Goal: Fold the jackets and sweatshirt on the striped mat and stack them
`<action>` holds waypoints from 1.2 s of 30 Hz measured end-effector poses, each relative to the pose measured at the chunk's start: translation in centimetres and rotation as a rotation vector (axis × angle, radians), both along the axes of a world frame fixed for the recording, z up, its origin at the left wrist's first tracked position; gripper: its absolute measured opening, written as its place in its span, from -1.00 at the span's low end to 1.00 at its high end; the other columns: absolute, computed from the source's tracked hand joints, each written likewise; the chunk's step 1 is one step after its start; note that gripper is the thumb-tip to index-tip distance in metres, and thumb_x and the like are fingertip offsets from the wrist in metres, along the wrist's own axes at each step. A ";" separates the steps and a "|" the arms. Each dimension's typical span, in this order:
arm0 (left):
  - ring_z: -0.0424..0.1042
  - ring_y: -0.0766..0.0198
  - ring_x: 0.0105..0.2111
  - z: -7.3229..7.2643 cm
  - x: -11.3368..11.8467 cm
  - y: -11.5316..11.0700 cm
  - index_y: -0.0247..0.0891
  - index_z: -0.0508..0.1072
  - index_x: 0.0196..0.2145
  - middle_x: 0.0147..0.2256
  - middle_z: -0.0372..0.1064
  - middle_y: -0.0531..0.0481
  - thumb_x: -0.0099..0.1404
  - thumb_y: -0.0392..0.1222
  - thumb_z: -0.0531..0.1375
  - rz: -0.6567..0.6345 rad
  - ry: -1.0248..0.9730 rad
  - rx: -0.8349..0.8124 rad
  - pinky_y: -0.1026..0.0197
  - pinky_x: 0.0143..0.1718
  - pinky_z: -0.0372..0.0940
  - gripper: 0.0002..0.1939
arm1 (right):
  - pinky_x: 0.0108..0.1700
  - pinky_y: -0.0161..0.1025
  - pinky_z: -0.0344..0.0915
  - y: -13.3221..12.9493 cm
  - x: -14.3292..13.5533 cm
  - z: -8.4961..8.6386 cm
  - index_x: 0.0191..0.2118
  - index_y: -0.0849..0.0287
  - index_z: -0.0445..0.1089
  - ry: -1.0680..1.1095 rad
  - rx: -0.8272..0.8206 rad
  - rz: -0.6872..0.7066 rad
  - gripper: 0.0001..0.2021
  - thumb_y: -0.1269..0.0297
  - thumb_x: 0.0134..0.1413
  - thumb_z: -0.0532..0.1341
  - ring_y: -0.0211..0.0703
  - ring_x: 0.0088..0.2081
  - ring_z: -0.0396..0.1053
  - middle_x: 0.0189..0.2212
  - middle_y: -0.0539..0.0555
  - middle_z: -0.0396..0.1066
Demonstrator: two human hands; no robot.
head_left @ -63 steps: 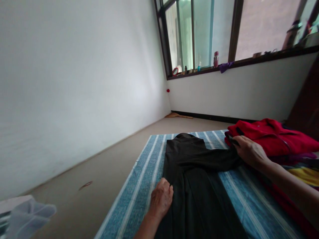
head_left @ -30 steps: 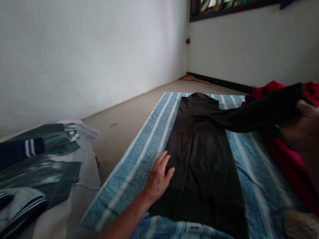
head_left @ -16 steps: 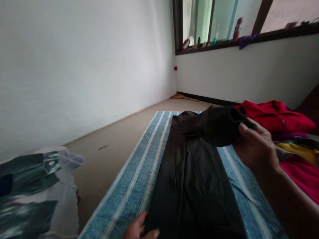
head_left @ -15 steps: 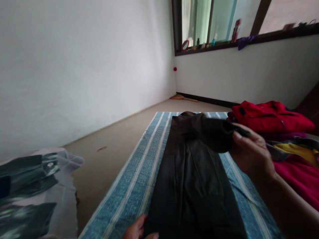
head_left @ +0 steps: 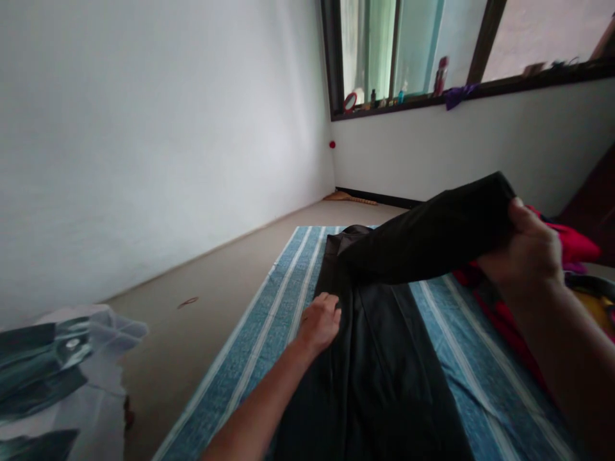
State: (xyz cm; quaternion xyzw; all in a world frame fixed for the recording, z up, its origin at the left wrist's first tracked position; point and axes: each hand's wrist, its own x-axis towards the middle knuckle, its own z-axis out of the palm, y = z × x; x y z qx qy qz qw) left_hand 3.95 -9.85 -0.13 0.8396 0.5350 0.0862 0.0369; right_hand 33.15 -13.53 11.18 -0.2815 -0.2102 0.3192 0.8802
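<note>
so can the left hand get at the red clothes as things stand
Probably not directly: the dark sleeve, held up by the right hand, seems to block the way from the left hand to the red clothes.

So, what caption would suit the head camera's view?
Right hand holding up a sleeve, left hand at the dark jacket's edge.

The garment [head_left: 384, 358] is near-black, the cloth [head_left: 264, 320] blue with white stripes, the wall [head_left: 168, 141] white.
</note>
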 end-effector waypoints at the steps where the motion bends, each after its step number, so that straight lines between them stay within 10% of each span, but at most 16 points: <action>1: 0.38 0.21 -0.09 -0.5 1.6 1.8 -0.25 0.42 -0.15 -0.14 0.40 -0.09 0.27 -0.29 0.08 -0.001 0.009 0.011 0.24 -0.06 0.26 -0.79 | -0.02 -0.05 0.31 0.4 1.2 0.5 -0.33 0.23 0.50 0.060 0.000 -0.039 -0.68 0.38 0.21 -0.01 -0.10 -0.15 0.47 -0.23 0.15 0.51; 10: 0.30 0.04 -0.07 -3.2 8.6 10.0 -0.26 0.44 -0.25 -0.18 0.35 -0.16 0.20 -0.34 0.08 -0.110 0.105 0.049 0.07 -0.11 0.26 -0.82 | 0.13 0.00 0.20 0.9 8.0 -3.4 -0.31 0.24 0.47 0.097 -0.100 -0.191 -0.71 0.35 0.17 -0.01 -0.08 -0.03 0.40 -0.13 0.17 0.46; 27: 0.41 0.14 -0.16 -3.5 7.2 12.5 -0.21 0.48 -0.31 -0.24 0.46 -0.05 0.28 -0.07 0.08 -0.251 -0.005 -0.139 0.18 -0.12 0.29 -0.77 | 0.01 0.08 0.23 1.9 9.0 -5.2 -0.33 0.19 0.54 0.096 -0.169 -0.183 -0.69 0.39 0.03 0.02 0.09 0.04 0.35 0.00 0.18 0.41; 36: 0.40 0.14 -0.11 -3.2 8.8 15.3 -0.28 0.43 -0.11 -0.10 0.39 -0.08 0.22 -0.14 0.26 -0.199 -0.255 -0.305 0.02 -0.07 0.32 -0.70 | -0.06 0.04 0.34 -0.1 1.1 -2.2 -0.30 0.14 0.54 -0.040 -0.129 0.108 -0.79 0.24 -0.03 0.20 0.05 -0.22 0.48 -0.27 0.18 0.52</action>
